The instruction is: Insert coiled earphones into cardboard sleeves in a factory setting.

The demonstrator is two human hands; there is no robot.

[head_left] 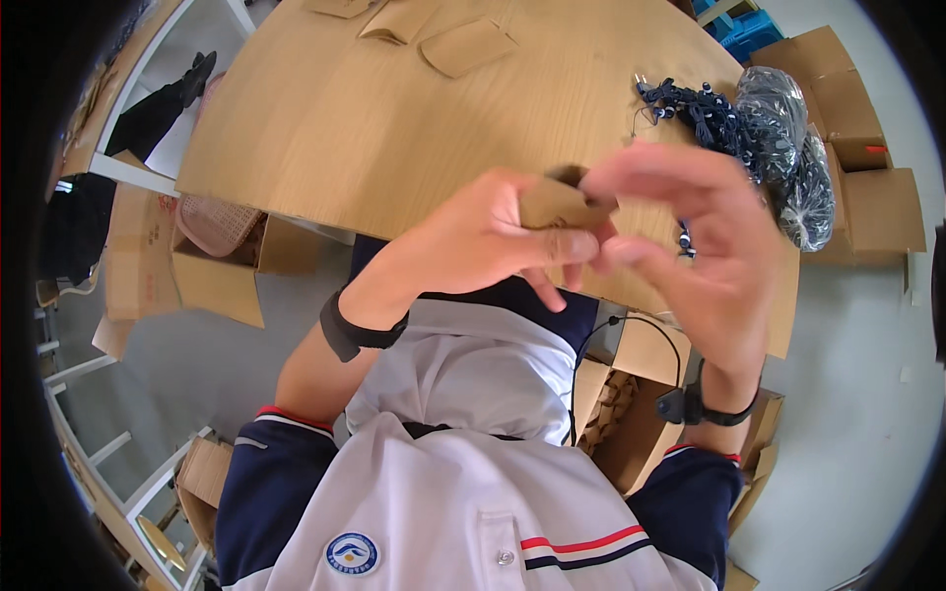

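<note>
My left hand [493,236] is closed around a small brown cardboard box [562,207], with its thumb along the near side. The box is held above the table's near edge, in front of my body. A dark patch shows at its far top edge, too blurred to make out. My right hand [705,222] is curved at the right end of this box, its fingertips at or very near the cardboard. Motion smears those fingers, so whether they grip anything is unclear.
Flat brown cardboard pieces [468,47] lie at the wooden table's [374,128] far side. Dark blue cables [705,113] and clear plastic bags [774,108] are at the right, beside open cartons [877,207]. Below the table, a carton [631,433] holds small brown pieces. Another carton [217,286] stands left.
</note>
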